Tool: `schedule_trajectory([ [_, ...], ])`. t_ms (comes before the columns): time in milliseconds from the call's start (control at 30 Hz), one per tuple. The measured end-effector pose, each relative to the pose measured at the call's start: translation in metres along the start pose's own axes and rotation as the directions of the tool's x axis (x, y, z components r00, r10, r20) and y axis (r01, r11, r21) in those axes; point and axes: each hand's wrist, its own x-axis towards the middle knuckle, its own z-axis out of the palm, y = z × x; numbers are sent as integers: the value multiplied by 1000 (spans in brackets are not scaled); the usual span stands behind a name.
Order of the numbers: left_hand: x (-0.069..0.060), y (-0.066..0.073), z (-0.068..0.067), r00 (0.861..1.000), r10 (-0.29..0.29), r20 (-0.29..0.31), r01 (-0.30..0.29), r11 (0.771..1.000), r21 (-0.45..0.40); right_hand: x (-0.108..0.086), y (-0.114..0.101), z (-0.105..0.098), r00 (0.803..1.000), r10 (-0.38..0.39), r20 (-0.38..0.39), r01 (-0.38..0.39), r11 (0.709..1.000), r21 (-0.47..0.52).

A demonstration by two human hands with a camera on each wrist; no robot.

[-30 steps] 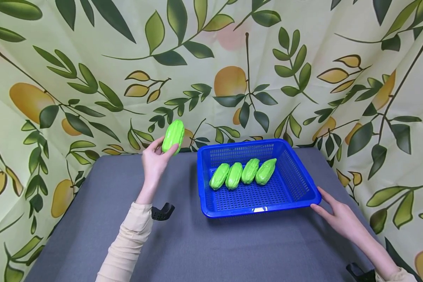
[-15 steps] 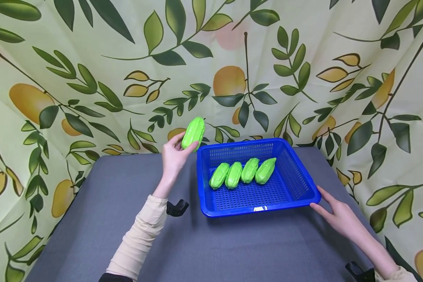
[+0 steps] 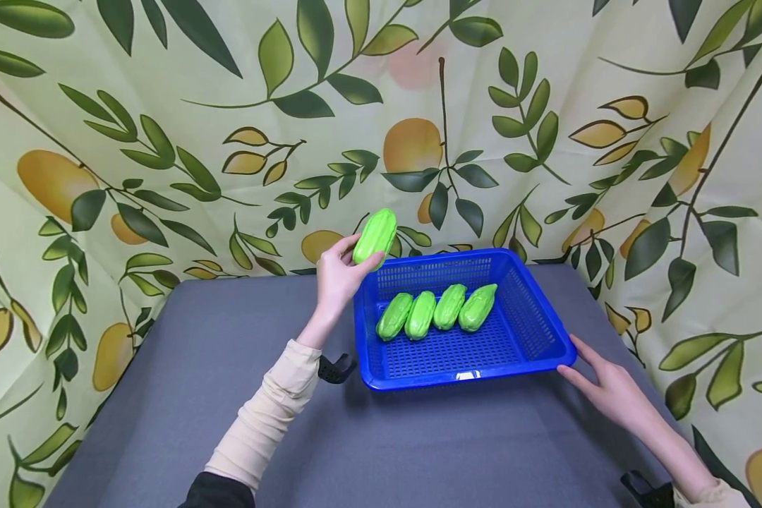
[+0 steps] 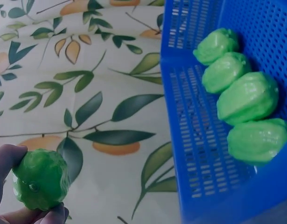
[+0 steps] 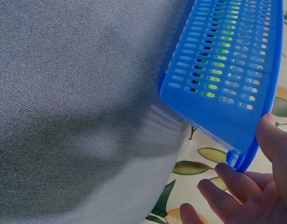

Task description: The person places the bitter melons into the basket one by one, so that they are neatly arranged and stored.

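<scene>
My left hand [image 3: 341, 276] pinches a bright green, ridged, oblong gourd [image 3: 377, 236] between thumb and fingers. It holds the gourd tilted upright, above the basket's far left corner. In the left wrist view, the end of this gourd [image 4: 40, 179] faces the camera. Several similar green gourds [image 3: 449, 307] lie side by side in a row in the blue perforated basket [image 3: 463, 377]. At the basket's near right corner, my right hand [image 3: 612, 388] grips the rim. The right wrist view has the thumb on one side of the rim [image 5: 264, 140] and fingers at the other.
A grey cloth-covered table [image 3: 228, 367] lies under the basket. Behind it and at both sides hangs a pale curtain [image 3: 349, 127] printed with leaves and orange fruit.
My left hand has moved to the right with the gourd, from left of the basket to over its far left corner. The right hand, basket and gourds inside stay put.
</scene>
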Motion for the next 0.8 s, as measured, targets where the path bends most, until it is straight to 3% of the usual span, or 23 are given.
schedule_trajectory([
  [267, 2, 3, 17, 997, 40, 60, -39, 999, -21, -1, 0, 0, 1000, 19, 15, -19, 1000, -5],
  [800, 9, 5, 44, 990, 72, 120, -81, 994, 71, -1, 3, 1, 1000, -5, -17, 5, 1000, -4],
])
